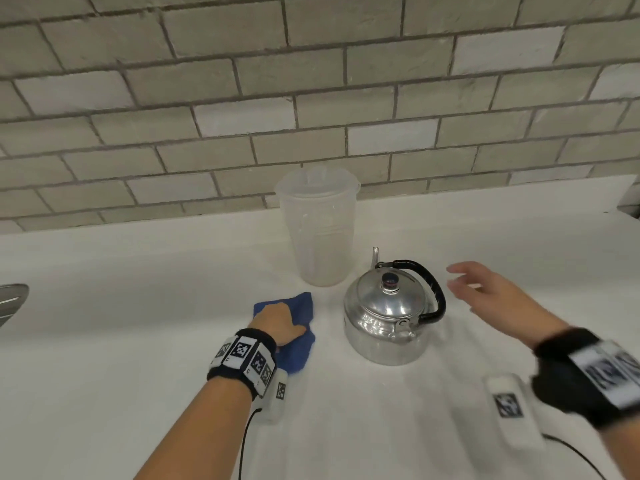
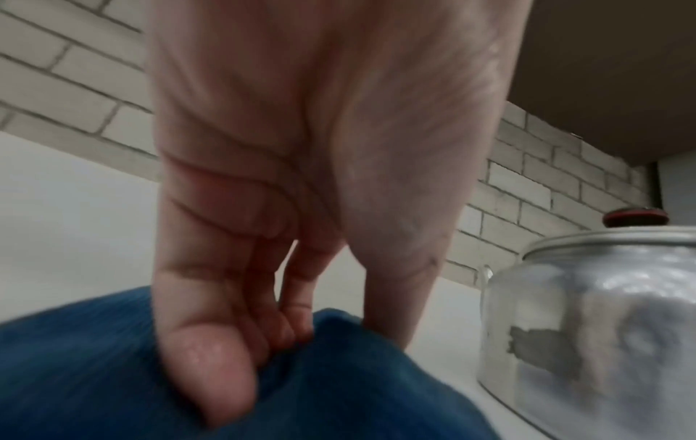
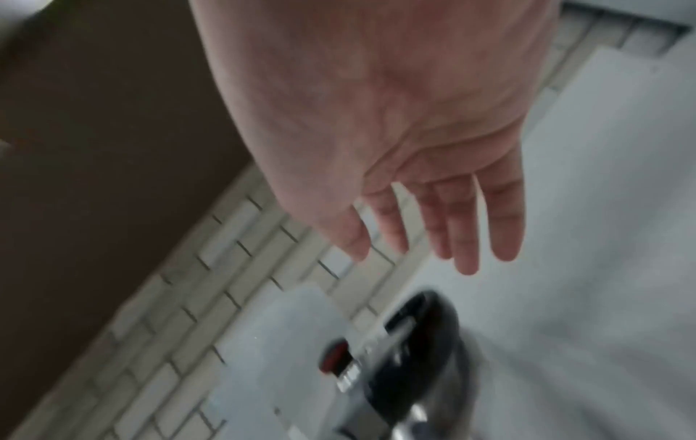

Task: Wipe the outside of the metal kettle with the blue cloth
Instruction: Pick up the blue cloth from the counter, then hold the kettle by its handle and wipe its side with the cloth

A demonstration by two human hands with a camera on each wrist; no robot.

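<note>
left hand [image 1: 277,323] gripping cloth [image 1: 298,344] left of kettle [image 1: 388,320] | right hand [image 1: 491,299] hovering right of kettle, fingers spread, holding nothing | plastic jug [image 1: 317,230] standing behind kettle

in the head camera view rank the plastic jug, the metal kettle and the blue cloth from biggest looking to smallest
1. Plastic jug, tallest, though farthest back.
2. Metal kettle, close in overall area, so the top two are unsure.
3. Blue cloth, smallest, partly hidden under the left hand.

Shiny metal kettle [image 1: 384,318], soft blue cloth [image 1: 298,336], translucent plastic jug [image 1: 317,230], matt white counter [image 1: 138,306].
</note>
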